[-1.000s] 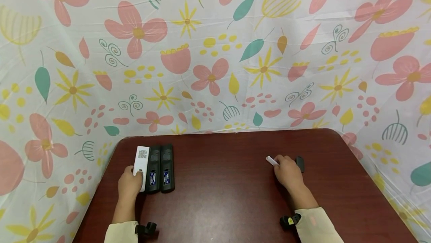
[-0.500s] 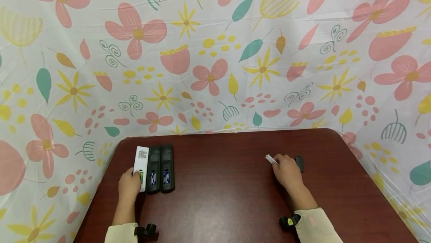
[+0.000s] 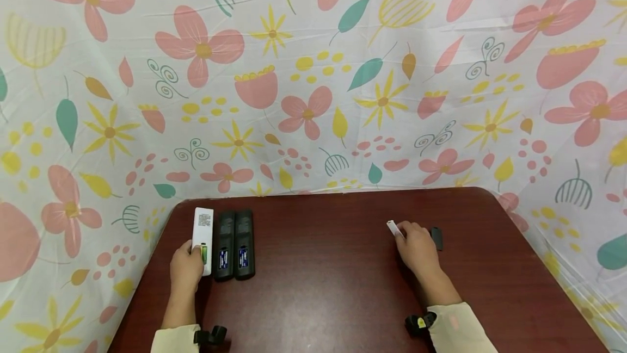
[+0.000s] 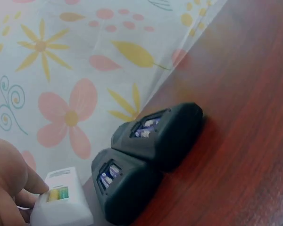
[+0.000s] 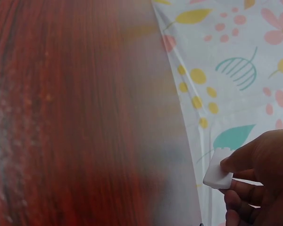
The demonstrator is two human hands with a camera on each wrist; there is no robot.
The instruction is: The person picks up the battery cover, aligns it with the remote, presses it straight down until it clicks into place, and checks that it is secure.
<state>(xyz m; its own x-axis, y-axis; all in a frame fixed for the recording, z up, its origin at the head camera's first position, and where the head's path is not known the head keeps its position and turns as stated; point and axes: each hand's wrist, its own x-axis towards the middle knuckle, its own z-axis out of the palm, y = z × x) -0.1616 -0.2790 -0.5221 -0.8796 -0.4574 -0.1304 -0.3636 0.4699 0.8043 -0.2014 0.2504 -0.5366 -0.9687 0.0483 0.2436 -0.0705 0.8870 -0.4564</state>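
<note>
White sheeting (image 3: 313, 37) printed with pink flowers (image 3: 307, 113) and teal leaves (image 3: 366, 74) hangs behind and beside a glossy, reddish-brown table (image 3: 318, 266).

The white remote (image 3: 203, 233), its battery compartment (image 4: 60, 194) uncovered, is held by the left hand (image 3: 186, 268) beside a black remote (image 3: 225, 241). A white cover (image 5: 216, 174) is pinched by the right hand (image 3: 418, 249).

Reddish-brown table (image 3: 323, 266), flower-printed white cloth (image 3: 313, 75) behind

soft glare pales the dark table (image 3: 313, 277).
</note>
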